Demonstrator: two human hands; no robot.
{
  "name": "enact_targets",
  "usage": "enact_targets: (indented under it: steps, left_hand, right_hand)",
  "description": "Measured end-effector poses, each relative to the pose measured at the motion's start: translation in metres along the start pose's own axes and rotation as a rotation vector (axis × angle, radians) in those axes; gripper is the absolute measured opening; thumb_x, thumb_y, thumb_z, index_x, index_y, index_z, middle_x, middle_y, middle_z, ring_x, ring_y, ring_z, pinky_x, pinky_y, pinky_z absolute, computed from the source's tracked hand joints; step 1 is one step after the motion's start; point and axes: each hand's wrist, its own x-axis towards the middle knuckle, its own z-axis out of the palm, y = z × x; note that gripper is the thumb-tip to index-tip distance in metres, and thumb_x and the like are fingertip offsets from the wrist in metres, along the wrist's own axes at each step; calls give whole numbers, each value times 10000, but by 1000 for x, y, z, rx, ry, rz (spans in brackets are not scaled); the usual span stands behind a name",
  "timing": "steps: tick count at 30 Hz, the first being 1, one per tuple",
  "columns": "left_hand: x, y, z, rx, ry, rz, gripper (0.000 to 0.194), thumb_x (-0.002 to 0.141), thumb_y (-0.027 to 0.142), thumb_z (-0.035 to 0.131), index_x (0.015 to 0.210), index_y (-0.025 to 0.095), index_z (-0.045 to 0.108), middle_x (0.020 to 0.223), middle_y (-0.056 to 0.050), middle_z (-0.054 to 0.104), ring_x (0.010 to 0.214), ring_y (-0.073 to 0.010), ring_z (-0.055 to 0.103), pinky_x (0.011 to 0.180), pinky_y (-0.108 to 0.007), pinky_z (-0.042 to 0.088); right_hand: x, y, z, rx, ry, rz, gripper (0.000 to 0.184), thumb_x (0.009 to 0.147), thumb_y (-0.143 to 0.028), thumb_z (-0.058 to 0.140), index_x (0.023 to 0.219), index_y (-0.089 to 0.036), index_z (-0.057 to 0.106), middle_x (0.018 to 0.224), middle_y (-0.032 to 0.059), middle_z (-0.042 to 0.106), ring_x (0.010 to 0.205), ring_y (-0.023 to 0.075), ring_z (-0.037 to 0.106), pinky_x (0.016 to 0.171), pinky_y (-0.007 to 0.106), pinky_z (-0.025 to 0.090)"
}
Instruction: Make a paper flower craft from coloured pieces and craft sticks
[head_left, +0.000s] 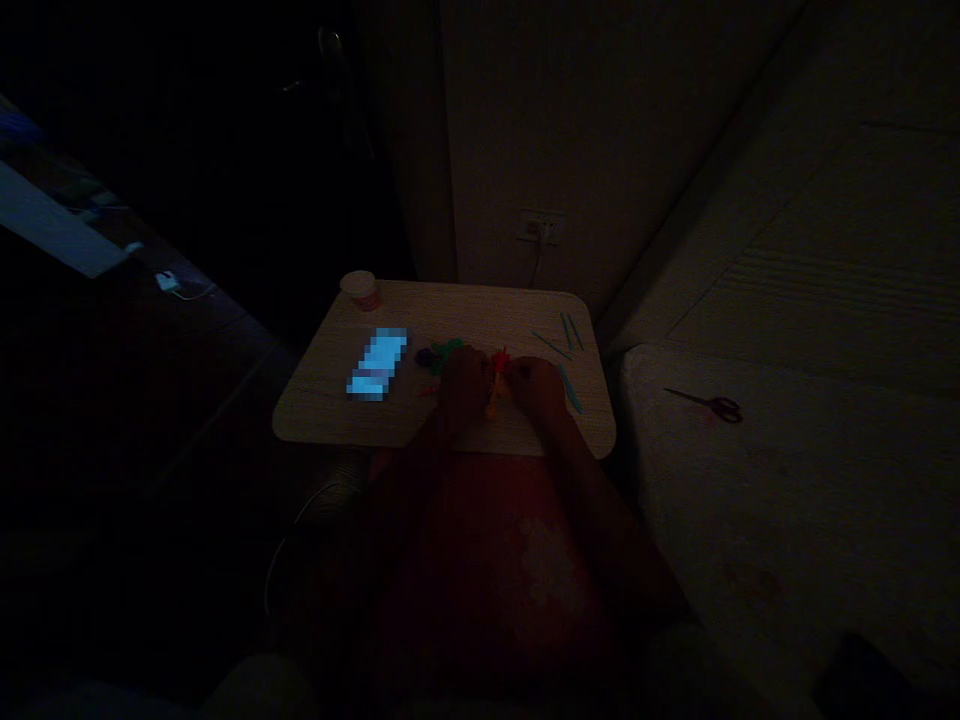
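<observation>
The picture is very dark. My left hand (465,380) and my right hand (538,388) meet over the small table, their fingers closed. Between them is a small bright red piece (501,360), with the right fingertips at its edge. Below it hangs or lies an orange-yellow piece (493,398) beside my left hand. What material they are I cannot tell. Just left of my left hand lie a green piece (451,348), a dark purple lump (426,357) and an orange bit (429,390). A teal flat stick (570,390) lies by my right hand.
Several thin teal sticks (552,346) lie at the right of the wooden tabletop (322,415). A lit phone (379,363) and a paper cup (362,290) are on the left. Scissors (724,408) rest on a pale surface at right. A plugged socket (541,228) is behind.
</observation>
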Motion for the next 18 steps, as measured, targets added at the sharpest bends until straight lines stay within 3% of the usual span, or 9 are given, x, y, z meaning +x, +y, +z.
enact_targets:
  steps: [5,11,18]
  left_hand:
    - [-5,7,1,-50,3,-23,189,896,224,576,825,140,729,810,-116,719,781,-227,632,799,-364,488]
    - [-5,9,-1,-372,81,-92,187,776,200,706,956,149,716,919,-91,755,840,-211,687,767,-323,528]
    - [-1,-4,3,-833,22,-216,403,672,311,834,1015,140,708,1044,-127,770,937,-233,728,859,-380,577]
  right_hand:
    - [2,2,3,46,-14,-46,174,851,-264,636,873,-208,799,896,93,789,810,223,700,769,334,510]
    - [-2,2,1,234,108,-146,176,850,-262,637,919,-196,784,991,98,773,912,221,693,843,351,526]
    - [-10,-14,-14,382,135,-195,155,868,-322,658,924,-226,765,985,70,764,921,211,688,808,337,517]
